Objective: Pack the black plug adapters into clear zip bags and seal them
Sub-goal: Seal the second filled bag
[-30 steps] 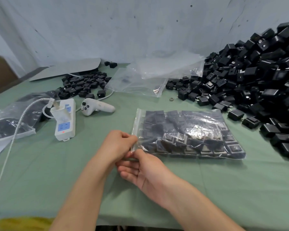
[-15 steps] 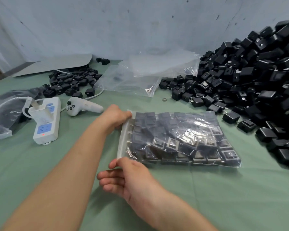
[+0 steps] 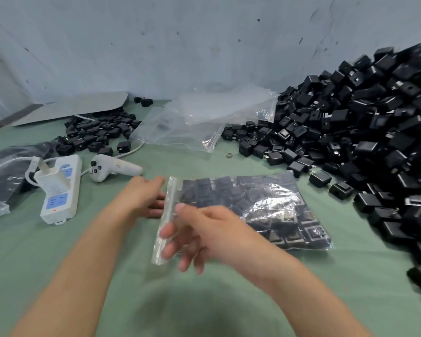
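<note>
Green cloth covers the table (image 3: 350, 288), and a pale blue wall (image 3: 156, 45) stands behind it.

From the head camera, a clear zip bag (image 3: 265, 205) full of black plug adapters lies flat in the middle of the table. Its zip edge points to the left, toward the hands.

The left hand (image 3: 146, 198) sits just beside the far end of the zip edge. Its fingers are loose and hold nothing. The right hand (image 3: 199, 234) is over the near end of the zip edge. It looks blurry. Its fingers are spread out and loose, and it grips nothing.

A big pile of black adapters (image 3: 374, 132) fills the right side, up against the wall. A small pile (image 3: 95, 135) lies at the back left. Empty clear bags (image 3: 204, 122) lie between the two piles. A white power strip (image 3: 61, 190) with a white plug in it lies on the left. A white controller (image 3: 112, 167) rests just beside it. A flat grey board (image 3: 78, 108) lies by the wall.
</note>
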A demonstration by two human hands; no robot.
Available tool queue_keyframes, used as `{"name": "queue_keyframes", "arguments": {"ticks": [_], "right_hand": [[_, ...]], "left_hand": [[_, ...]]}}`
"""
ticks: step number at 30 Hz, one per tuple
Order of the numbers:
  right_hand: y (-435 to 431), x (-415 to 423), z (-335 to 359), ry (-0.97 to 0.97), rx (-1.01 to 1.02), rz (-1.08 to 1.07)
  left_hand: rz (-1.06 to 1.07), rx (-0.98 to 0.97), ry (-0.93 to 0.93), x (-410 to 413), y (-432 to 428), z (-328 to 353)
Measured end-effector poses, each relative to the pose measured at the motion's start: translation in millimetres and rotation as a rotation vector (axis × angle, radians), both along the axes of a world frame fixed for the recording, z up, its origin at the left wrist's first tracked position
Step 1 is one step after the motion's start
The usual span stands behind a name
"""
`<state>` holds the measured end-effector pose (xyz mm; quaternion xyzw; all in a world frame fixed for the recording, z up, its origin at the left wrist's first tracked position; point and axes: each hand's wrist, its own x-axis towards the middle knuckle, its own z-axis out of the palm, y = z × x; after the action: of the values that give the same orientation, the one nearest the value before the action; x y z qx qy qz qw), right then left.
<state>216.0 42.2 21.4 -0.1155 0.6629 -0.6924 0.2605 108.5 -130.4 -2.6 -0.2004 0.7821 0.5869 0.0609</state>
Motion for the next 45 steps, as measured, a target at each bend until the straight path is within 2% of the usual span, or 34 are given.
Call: {"name": "queue_keyframes", "arguments": {"ticks": [2,3,5,6,7,8,10,15,21,26,30,32,35,37,39,41,43,45], "right_hand": [[25.2,-15.3,7.8,0.280,0.139,-0.358],[38.1,-22.0,7.9,0.443,0.321,-0.543],[65.2,-30.1,-3.7,0.639,0.874,-0.777],[77.4,-31.1,-10.6,0.610,1.089,-0.819],[88.5,-31.7,-17.5,0.501,1.196,-0.810],[96.2,-31.1,-21.6,0.366,1.208,-0.781],[103.3,-29.7,-25.9,0.193,1.126,-0.712],[103.1,-31.3,-26.4,0.194,1.076,-0.710],[93.2,-34.7,-28.7,0.181,1.096,-0.736],[87.3,-37.3,-33.5,0.205,1.110,-0.753],[91.8,-39.9,-36.1,0.198,1.093,-0.780],[96.1,-40.9,-35.7,0.196,1.010,-0.770],[100.5,-47.1,-25.9,0.211,0.748,-0.779],[103.9,-51.3,-15.7,0.088,0.497,-0.781],[107.4,-53.6,-10.0,-0.112,0.265,-0.665],[108.0,-52.4,-12.5,-0.141,0.190,-0.550],[109.5,-54.0,-16.3,-0.082,0.187,-0.494],[111.8,-53.5,-15.3,-0.062,0.137,-0.496]], "left_hand": [[-0.070,0.024,-0.076,28.7,-1.3,4.2],[-0.102,0.000,-0.099,36.9,-0.5,5.6],[-0.158,-0.109,-0.123,43.2,3.0,5.7],[-0.172,-0.168,-0.120,43.7,6.0,5.3],[-0.178,-0.210,-0.110,44.2,8.9,4.8],[-0.186,-0.229,-0.097,44.5,12.4,4.5],[-0.233,-0.192,-0.081,45.7,18.1,2.6],[-0.397,0.233,-0.065,49.3,27.3,6.8],[-0.313,0.592,-0.224,48.3,26.3,6.8],[-0.451,0.675,-0.269,51.4,27.1,9.5],[-0.344,0.674,-0.250,53.4,31.4,7.1],[-0.309,0.704,-0.201,52.8,28.4,7.3],[-0.327,0.797,-0.090,53.1,12.0,12.3],[-0.354,0.866,-0.038,54.5,-1.0,16.2],[-0.382,0.918,-0.011,52.9,-5.7,20.5],[-0.387,0.785,-0.012,49.3,-6.1,23.0],[-0.335,0.660,-0.025,47.9,-10.1,21.1],[-0.384,0.809,-0.091,55.1,-14.2,13.9]]}}
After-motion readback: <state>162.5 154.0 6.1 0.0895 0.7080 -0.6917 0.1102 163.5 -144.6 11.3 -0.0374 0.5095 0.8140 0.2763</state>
